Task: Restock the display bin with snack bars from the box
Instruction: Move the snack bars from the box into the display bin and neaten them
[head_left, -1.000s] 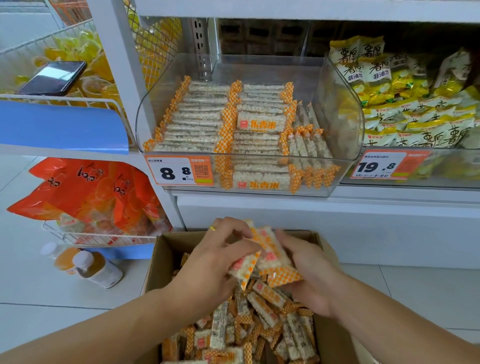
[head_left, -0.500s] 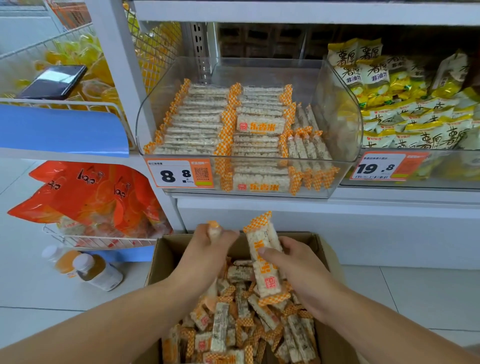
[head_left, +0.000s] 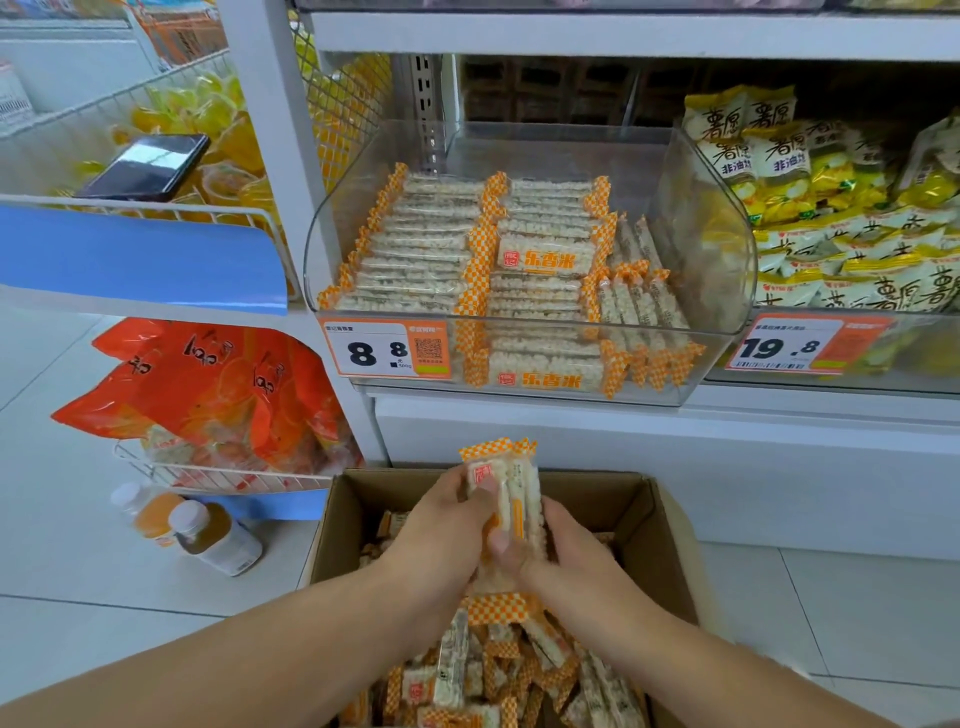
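An upright bundle of snack bars (head_left: 511, 499), white rice bars in orange-checked wrappers, is held above the open cardboard box (head_left: 660, 525). My left hand (head_left: 441, 525) grips the bundle from the left, thumb on a wrapper's red label. My right hand (head_left: 561, 551) grips it from the right and below. Several loose bars (head_left: 498, 670) fill the box under my forearms. The clear display bin (head_left: 727, 249) on the shelf above holds neat rows of the same bars (head_left: 431, 249), with bare room at its back.
A neighbouring bin of yellow snack packs (head_left: 831, 208) stands to the right. Left are a wire basket with a phone (head_left: 145, 166), orange bags (head_left: 208, 395) in a lower rack, and two bottles (head_left: 208, 535) on the floor beside the box.
Both hands came together over the box. The bars that each hand held apart are now gathered into one upright bundle between them, raised slightly toward the shelf.
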